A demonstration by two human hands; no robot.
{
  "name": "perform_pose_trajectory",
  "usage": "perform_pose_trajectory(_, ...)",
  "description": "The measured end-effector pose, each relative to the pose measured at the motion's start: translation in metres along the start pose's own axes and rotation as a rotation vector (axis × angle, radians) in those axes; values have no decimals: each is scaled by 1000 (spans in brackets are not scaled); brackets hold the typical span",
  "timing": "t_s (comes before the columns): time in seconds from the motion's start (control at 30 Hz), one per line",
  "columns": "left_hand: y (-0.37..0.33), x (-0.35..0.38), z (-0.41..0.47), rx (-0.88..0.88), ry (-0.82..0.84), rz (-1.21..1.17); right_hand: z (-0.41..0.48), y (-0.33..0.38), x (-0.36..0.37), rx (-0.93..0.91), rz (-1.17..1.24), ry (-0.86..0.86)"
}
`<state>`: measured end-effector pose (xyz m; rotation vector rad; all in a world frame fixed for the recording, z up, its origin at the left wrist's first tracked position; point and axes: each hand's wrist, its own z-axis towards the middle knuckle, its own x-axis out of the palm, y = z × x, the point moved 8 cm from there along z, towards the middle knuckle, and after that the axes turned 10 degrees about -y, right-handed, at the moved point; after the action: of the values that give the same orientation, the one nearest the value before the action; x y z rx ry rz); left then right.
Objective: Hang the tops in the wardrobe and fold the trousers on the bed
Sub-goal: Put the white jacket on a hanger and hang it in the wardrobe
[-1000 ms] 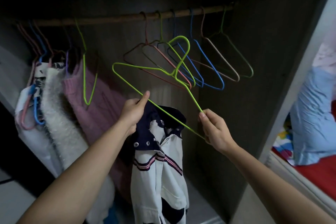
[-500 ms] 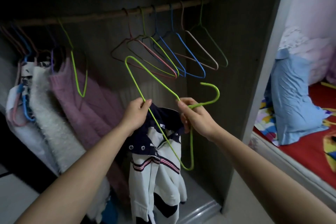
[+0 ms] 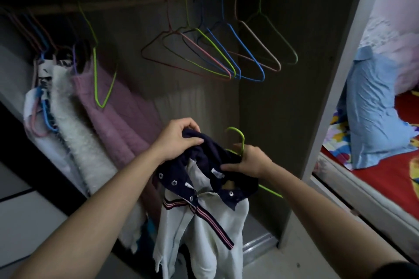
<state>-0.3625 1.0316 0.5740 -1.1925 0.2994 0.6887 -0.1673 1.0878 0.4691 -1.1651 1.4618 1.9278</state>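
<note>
A white top (image 3: 204, 229) with a navy collar and a striped placket hangs in front of the open wardrobe. My left hand (image 3: 176, 140) grips the navy collar at its left side. My right hand (image 3: 249, 163) holds the collar's right side together with a lime green wire hanger (image 3: 240, 140). The hanger's hook sticks up above my right hand and one arm pokes out below the collar; the rest is hidden inside the top. The wooden rail (image 3: 145, 0) runs across the top of the wardrobe.
Several empty wire hangers (image 3: 217, 52) hang at the rail's right half. Hung clothes, among them a pink garment (image 3: 118, 111) and a white fluffy one (image 3: 74, 124), fill the left. The wardrobe side panel (image 3: 335, 88) stands right, with a red-sheeted bed (image 3: 390, 174) and a blue pillow (image 3: 371, 106) beyond.
The green hanger has gone down from in front of the rail into the top's neck opening. Both hands dropped lower and now grip the collar. The camera tilted down and right.
</note>
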Motion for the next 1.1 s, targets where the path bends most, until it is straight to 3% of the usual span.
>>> perform_pose_trajectory(0.07, -6, -1, -3, 39, -2, 5, 1, -8, 22, 23, -28, 69)
perform_pose_trajectory(0.17, 5, -11, -12, 33, -25, 102, 3, -14, 23, 115, -47, 21)
perform_pose_trajectory(0.3, 51, -19, -33, 30, 75, 775, 13, -11, -11, 211, 49, -147)
perform_pose_trajectory(0.43, 92, -14, -48, -29, 76, 1036, 14, 12, -21, 154, 60, -163)
perform_pose_trajectory(0.57, 118, -16, -50, -159, 31, 959, 7, 6, -27, 173, 49, -198)
perform_pose_trajectory(0.73, 140, 4, -53, -443, 76, 366, 2, -20, -37, 234, 24, -214)
perform_pose_trajectory(0.87, 121, 27, -51, -523, 51, 11, -2, -44, -52, 298, 103, -269)
perform_pose_trajectory(0.97, 108, 36, -37, -471, 4, -28, -5, -62, -58, 316, 151, -267)
perform_pose_trajectory(1.1, 79, 40, -14, -332, -196, 120, -17, -74, -51, 281, 129, -169)
